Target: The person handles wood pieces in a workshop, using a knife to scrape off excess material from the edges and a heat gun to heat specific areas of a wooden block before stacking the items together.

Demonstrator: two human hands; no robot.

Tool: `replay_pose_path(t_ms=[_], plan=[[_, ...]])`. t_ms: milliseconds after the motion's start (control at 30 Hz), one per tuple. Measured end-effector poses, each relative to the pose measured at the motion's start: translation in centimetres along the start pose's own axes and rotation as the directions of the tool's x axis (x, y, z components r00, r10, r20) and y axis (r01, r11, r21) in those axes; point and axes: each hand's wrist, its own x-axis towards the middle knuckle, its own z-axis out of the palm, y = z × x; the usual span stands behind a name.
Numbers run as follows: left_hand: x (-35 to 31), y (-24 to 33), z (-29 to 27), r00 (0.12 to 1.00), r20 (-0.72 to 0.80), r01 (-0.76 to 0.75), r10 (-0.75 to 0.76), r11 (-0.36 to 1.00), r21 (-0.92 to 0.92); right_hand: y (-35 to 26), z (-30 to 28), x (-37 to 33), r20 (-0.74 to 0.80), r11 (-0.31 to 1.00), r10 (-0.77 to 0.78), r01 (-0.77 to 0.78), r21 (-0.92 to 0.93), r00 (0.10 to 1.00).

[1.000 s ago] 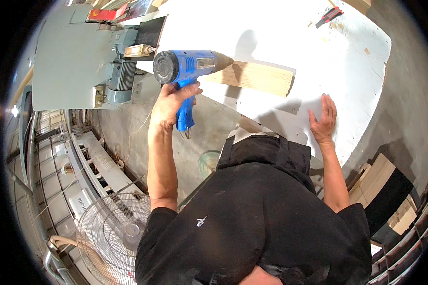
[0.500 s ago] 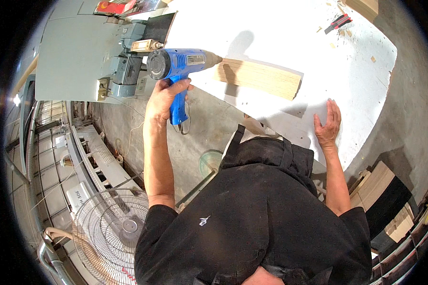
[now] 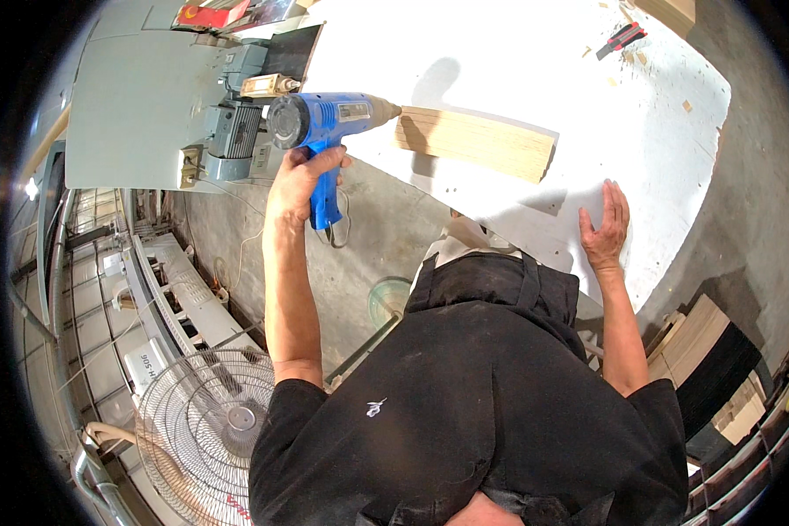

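Observation:
My left hand (image 3: 305, 182) is wrapped round the handle of a blue heat gun (image 3: 329, 121), held level off the left edge of the white table (image 3: 517, 61). The metal nozzle points right, its tip at the left end of a light wood-grain board (image 3: 478, 145). Whether nozzle and board touch, I cannot tell. That board lies flat on the tabletop, with the gun's shadow across its left end. My right hand (image 3: 605, 230) rests flat on the table's near right part, fingers stretched out, holding nothing and apart from the board.
A red and black utility knife (image 3: 622, 40) lies among small scraps at the far right. Grey motors (image 3: 232, 131) sit on a machine at the left. A wire-guarded fan (image 3: 206, 430) stands at lower left. Wood-grain panels (image 3: 701, 351) lean at lower right.
The heat gun has shifted slightly left in my left hand, and its shadow on the board has moved left too. My right hand has stayed nearly still.

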Motion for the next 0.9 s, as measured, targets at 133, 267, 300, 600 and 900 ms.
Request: replay_pose_path(t_ms=[133, 267, 300, 600, 900], plan=[[-0.1, 0.4, 0.5, 1.0, -0.004, -0.022, 0.022, 0.999, -0.026, 0.3, 0.2, -0.2, 0.018, 1.0, 0.015, -0.015, -0.005, 1.0], [-0.1, 0.6, 0.5, 1.0, -0.01, -0.03, 0.03, 0.999, -0.018, 0.2, 0.1, -0.2, 0.024, 1.0, 0.018, -0.018, -0.004, 1.0], [0.0, 0.6, 0.5, 1.0, -0.009, -0.027, 0.026, 0.999, -0.022, 0.1, 0.1, -0.2, 0.02, 1.0, 0.013, -0.013, -0.005, 1.0], [0.0, 0.8, 0.8, 0.999, 0.02, -0.041, 0.042, 0.998, -0.051, -0.2, 0.0, 0.0, 0.01, 1.0, 0.024, -0.024, 0.014, 1.0], [-0.3, 1.2, 1.7, 0.995, 0.09, -0.026, 0.031, 0.998, -0.053, -0.6, -0.2, 0.1, 0.013, 0.998, 0.047, -0.048, 0.046, 0.999]])
